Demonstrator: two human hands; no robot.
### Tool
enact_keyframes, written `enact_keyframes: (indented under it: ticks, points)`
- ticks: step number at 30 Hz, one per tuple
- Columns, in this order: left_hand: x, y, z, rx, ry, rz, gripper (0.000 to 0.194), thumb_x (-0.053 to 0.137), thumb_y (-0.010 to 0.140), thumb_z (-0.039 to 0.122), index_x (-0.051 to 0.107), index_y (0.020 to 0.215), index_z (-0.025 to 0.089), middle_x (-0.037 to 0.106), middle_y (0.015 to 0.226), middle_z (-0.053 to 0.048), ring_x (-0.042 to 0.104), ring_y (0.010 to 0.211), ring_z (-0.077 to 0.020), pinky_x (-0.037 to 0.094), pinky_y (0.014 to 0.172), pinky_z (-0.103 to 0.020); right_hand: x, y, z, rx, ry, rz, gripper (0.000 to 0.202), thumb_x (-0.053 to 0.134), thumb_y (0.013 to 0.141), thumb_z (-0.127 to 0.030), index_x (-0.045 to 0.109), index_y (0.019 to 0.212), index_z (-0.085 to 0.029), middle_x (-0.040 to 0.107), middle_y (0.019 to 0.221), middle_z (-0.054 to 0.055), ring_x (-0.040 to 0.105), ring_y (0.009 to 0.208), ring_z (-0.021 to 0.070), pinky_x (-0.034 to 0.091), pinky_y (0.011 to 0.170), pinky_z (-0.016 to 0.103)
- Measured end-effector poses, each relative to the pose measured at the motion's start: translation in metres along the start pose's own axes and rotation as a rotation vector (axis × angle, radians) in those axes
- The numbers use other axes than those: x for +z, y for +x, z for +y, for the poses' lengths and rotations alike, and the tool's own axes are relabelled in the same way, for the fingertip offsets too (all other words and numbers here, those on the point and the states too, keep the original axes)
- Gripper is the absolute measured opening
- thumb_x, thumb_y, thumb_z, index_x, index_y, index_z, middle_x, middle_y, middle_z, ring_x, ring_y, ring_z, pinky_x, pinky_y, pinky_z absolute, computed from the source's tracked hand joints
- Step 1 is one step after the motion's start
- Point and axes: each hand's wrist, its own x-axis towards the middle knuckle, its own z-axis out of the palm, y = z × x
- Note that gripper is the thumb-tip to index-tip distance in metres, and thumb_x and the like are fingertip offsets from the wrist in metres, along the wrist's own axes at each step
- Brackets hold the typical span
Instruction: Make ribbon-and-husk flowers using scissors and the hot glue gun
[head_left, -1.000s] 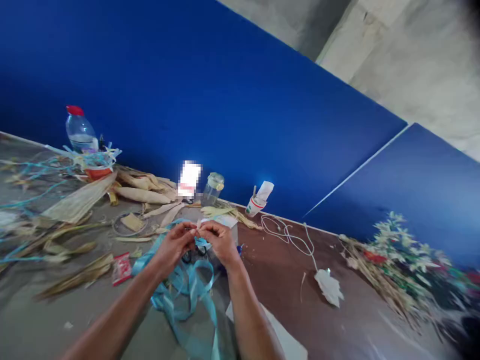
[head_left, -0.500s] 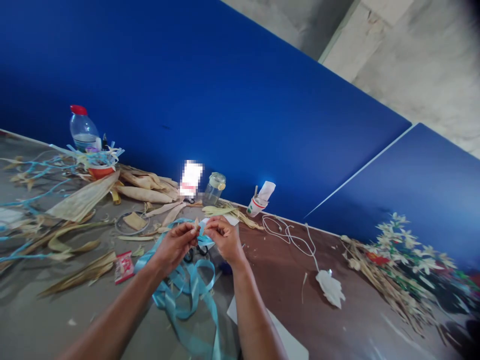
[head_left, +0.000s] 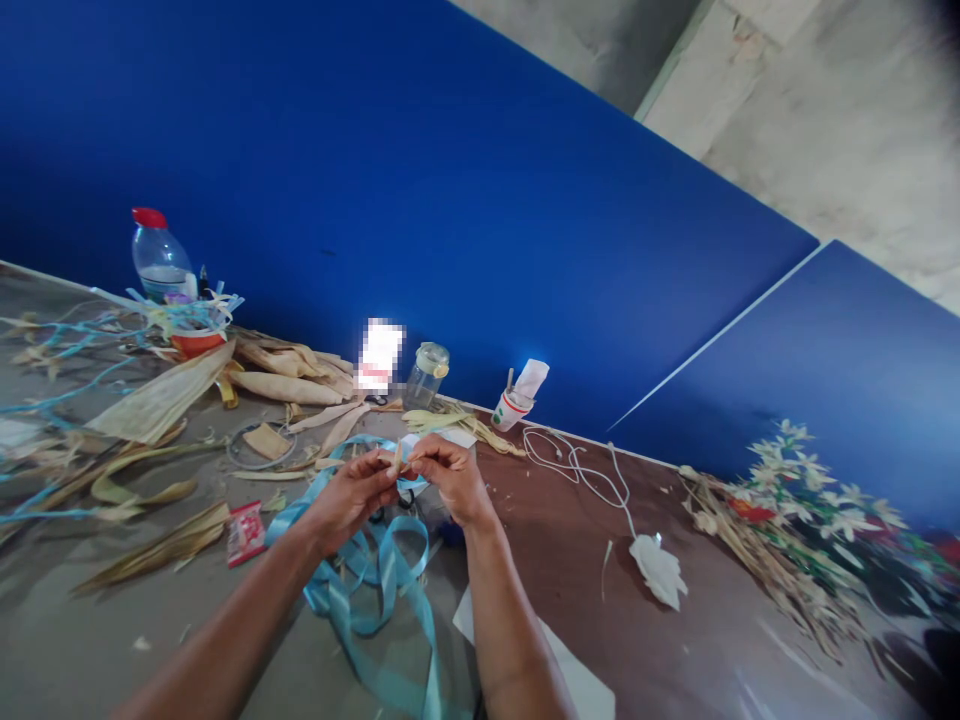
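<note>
Between the thumb and fingers of my left hand (head_left: 358, 492) is a small pale strip of dried corn husk (head_left: 398, 456), held upright. My right hand (head_left: 452, 478) is closed in a pinch against the same strip, its fingertips meeting those of the left. A loose light-blue satin ribbon (head_left: 388, 560) lies in loops below and around both hands. Partly hidden under the fingers are dark loops (head_left: 406, 498), perhaps scissor handles, and a white sheet behind them.
Dried corn husks (head_left: 289, 388) and blue cords lie to the left, near a red-capped bottle (head_left: 161, 262) and a red sweet wrapper (head_left: 246, 533). Along the blue partition stand a lit phone (head_left: 379, 355), a clear jar (head_left: 427, 376) and a paper cup (head_left: 512, 408). A white cable (head_left: 577, 462) and artificial flowers (head_left: 806, 475) are rightward.
My right hand has shifted slightly left, closing the gap, so its fingertips now meet the husk strip in my left hand. The whole view has moved a little.
</note>
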Motion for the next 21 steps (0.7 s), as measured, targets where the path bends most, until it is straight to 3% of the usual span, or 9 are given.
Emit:
enact_keyframes:
  ticks: [7, 15, 21]
  points:
    - [-0.0034, -0.0020, -0.0008, -0.028, -0.018, -0.101, 0.009, 0.071, 0.075, 0.022, 0.066, 0.078, 0.015, 0.069, 0.074, -0.005, 0.045, 0.046, -0.0030, 0.034, 0.048, -0.018, -0.0059, 0.0001, 0.0034, -0.085, 0.008, -0.088, 0.008, 0.074, 0.072, -0.031, 0.073, 0.073, -0.024, 0.057, 0.070, -0.001, 0.056, 0.056, 0.0110, 0.046, 0.061, 0.028]
    - [0.0036, -0.0045, 0.0050, -0.090, 0.000, -0.078, 0.019, 0.077, 0.068, 0.025, 0.065, 0.078, 0.015, 0.066, 0.064, -0.002, 0.047, 0.044, -0.0039, 0.034, 0.047, -0.017, -0.0097, -0.0004, 0.0056, -0.117, -0.081, -0.079, 0.012, 0.075, 0.070, -0.037, 0.075, 0.072, -0.025, 0.060, 0.070, 0.001, 0.055, 0.071, 0.0151, 0.045, 0.074, 0.031]
    - [0.0022, -0.0053, 0.0060, -0.153, 0.000, -0.095, 0.022, 0.080, 0.064, 0.025, 0.065, 0.076, 0.015, 0.066, 0.064, -0.003, 0.050, 0.045, -0.0051, 0.036, 0.048, -0.018, -0.0107, -0.0017, 0.0036, -0.087, -0.099, -0.097, 0.015, 0.075, 0.070, -0.041, 0.075, 0.071, -0.026, 0.061, 0.071, 0.001, 0.055, 0.071, 0.0159, 0.045, 0.075, 0.032]
